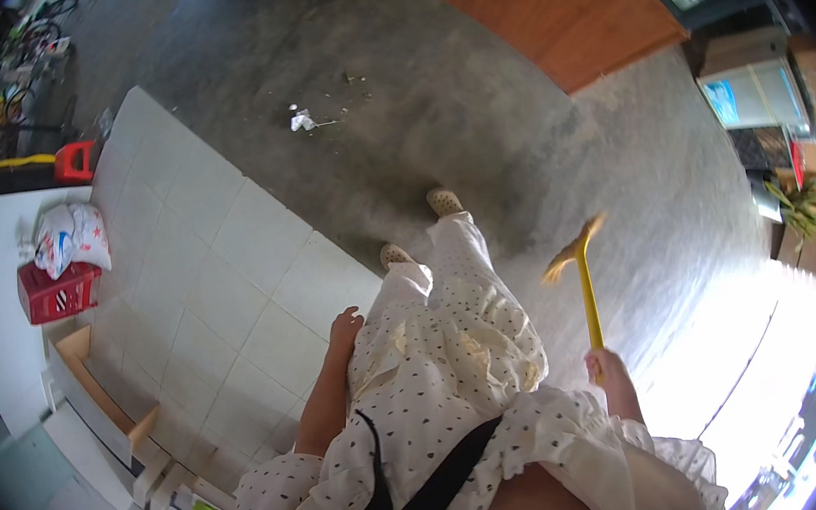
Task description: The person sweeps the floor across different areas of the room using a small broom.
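Note:
My right hand [606, 365] grips the yellow handle of a broom [588, 295]. The broom's brown bristle head [572, 255] is off to the right of my legs, over the concrete floor; whether it touches the floor I cannot tell. My left hand [346, 328] hangs beside my thigh with nothing in it, its fingers loosely bent and partly apart. Further ahead on the concrete lies a small heap of litter [302, 121], with a white crumpled scrap and scattered bits around it.
A raised-looking white tiled strip [229, 275] runs along my left. Beyond it are a red crate [59, 292] and white plastic bags [73, 233]. A brown wooden counter [546, 12] stands ahead right. Boxes [756, 98] and a green plant [801, 206] line the right. Bright light falls through an opening.

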